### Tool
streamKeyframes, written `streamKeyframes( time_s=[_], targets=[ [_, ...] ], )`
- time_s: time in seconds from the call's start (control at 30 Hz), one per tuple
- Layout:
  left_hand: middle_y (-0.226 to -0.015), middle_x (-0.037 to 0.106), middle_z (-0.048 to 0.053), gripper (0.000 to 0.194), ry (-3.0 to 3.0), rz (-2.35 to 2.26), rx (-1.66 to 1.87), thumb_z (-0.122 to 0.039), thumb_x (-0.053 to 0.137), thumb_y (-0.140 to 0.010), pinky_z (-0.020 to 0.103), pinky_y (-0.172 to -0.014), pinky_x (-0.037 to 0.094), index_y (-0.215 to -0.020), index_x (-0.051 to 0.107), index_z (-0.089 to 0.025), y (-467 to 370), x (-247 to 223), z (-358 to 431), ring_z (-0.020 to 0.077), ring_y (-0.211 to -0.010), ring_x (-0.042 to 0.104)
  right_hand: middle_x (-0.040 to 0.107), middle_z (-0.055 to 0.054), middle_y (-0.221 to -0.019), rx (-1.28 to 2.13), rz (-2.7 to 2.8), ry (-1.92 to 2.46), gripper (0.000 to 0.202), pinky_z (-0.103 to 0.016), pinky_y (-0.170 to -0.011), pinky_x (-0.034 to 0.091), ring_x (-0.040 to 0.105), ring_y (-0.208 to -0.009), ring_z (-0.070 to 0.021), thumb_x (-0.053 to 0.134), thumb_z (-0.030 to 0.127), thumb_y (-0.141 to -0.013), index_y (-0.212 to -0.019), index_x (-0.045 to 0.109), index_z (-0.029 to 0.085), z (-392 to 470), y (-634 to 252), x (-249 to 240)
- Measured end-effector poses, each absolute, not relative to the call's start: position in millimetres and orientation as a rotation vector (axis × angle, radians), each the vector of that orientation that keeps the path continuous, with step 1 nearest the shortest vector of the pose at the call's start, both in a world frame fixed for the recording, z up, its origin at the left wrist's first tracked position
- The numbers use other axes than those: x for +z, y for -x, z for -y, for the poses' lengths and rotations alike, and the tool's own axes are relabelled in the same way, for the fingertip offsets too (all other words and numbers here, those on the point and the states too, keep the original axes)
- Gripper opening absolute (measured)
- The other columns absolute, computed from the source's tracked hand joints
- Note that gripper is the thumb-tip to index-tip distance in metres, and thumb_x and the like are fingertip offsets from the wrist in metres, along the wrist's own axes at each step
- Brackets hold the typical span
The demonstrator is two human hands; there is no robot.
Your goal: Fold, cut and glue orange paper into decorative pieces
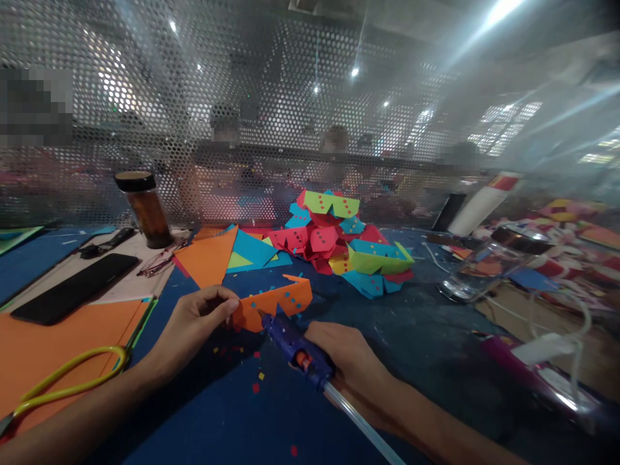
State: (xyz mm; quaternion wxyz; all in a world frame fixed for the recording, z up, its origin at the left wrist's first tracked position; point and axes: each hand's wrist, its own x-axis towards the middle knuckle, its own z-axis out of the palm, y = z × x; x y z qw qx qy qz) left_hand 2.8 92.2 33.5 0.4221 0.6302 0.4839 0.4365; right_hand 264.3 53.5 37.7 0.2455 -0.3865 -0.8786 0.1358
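Observation:
Between the thumb and fingers of my left hand (206,313) is the left end of a folded orange paper piece (298,294), dotted with small blue squares. My right hand (346,355) grips a dark blue glue gun (290,339), its nozzle at the orange paper's surface. A long clear glue stick (361,423) sticks out of the gun's back end. Small coloured paper squares (256,388) lie scattered on the blue table below the hands. Past the hands stands a pile of folded, dotted paper pieces (323,239) in red, green, blue and yellow.
Left are yellow-handled scissors (72,384), a black phone (75,287), a dark-lidded jar (145,210) and orange sheets (208,255). Right are a clear jar (477,265), a white cable (581,323) and a purple shiny object (542,368). A perforated metal screen (271,84) rises behind the table.

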Motion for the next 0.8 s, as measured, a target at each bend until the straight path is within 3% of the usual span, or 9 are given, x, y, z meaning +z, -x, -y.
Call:
streamKeyframes(
  time_s=[0.8],
  targets=[
    [-0.061, 0.060, -0.002, 0.025, -1.573, -1.225, 1.094, -0.042, 0.064, -0.081, 0.025, -0.058, 0.044, -0.071, 0.066, -0.020, -3.1, 34.3, -91.3, 0.0143, -0.059, 0.057, 0.054, 0.002, -0.065, 0.377, 2.412, 1.060, 0.021, -0.025, -0.055, 0.031, 0.047, -0.057, -0.0125, 0.050, 0.031, -0.092, -0.073, 0.051, 0.020, -51.8, -262.9, 40.0]
  ],
)
